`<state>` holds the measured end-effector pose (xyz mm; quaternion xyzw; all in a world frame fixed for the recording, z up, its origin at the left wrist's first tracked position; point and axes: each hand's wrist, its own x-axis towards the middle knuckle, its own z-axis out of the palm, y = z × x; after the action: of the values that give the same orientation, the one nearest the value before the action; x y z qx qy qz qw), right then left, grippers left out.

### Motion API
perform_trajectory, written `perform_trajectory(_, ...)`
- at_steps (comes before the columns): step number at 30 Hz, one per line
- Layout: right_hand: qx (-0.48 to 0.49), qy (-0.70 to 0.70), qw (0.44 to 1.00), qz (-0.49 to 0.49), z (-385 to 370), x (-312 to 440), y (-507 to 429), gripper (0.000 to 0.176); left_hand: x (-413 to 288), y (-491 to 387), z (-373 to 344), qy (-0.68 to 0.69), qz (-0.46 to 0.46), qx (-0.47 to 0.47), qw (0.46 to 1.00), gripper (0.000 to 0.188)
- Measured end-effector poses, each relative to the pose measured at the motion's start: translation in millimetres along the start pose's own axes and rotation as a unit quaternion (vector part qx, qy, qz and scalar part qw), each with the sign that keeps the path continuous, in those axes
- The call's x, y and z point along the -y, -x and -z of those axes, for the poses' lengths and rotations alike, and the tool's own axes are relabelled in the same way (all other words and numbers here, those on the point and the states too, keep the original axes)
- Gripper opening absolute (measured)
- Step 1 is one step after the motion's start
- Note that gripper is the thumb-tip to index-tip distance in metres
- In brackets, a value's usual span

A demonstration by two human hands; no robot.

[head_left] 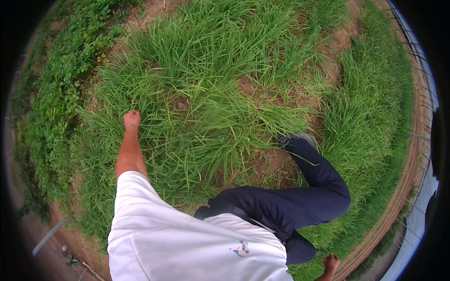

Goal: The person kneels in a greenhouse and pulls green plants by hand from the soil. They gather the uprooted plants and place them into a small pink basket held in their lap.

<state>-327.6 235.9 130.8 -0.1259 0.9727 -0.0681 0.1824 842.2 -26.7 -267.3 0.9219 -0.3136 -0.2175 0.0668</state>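
Note:
My left hand is stretched out over the left part of a bed of long, narrow green leaves. It looks curled like a fist, with a thin blade crossing the wrist; its fingertips are hidden, so I cannot tell whether it grips any leaves. Down at the lower right, my right hand is closed beside my body, above the green growth, and nothing shows in it. The leaves between my hands lean in several directions, partly blurred. One long blade lies across my dark trouser leg.
My shoe rests among the leaves, near bare brown soil. Broad-leaved plants grow along the left. A denser green strip runs down the right, with a pale sheet wall and thin bars beyond. A pale pole stands lower left.

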Motion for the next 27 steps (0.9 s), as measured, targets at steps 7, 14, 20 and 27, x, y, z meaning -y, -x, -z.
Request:
perform_trajectory(7,0.017,0.017,1.0,-0.01,0,38,18,0.018,-21,8,-7,0.177,0.159,0.058,0.97,0.045)
perform_trajectory(14,0.016,-0.029,0.999,-0.032,-12,35,14,0.016,-11,19,-8,0.261,0.165,0.004,0.951,0.033)
perform_trajectory(20,0.051,-0.047,0.997,-0.018,-26,31,6,0.02,-5,38,-11,0.263,0.17,-0.058,0.948,0.026)
perform_trajectory(27,0.072,-0.036,0.997,-0.014,-40,53,17,0.024,-19,42,2,0.372,0.181,-0.054,0.909,0.043)
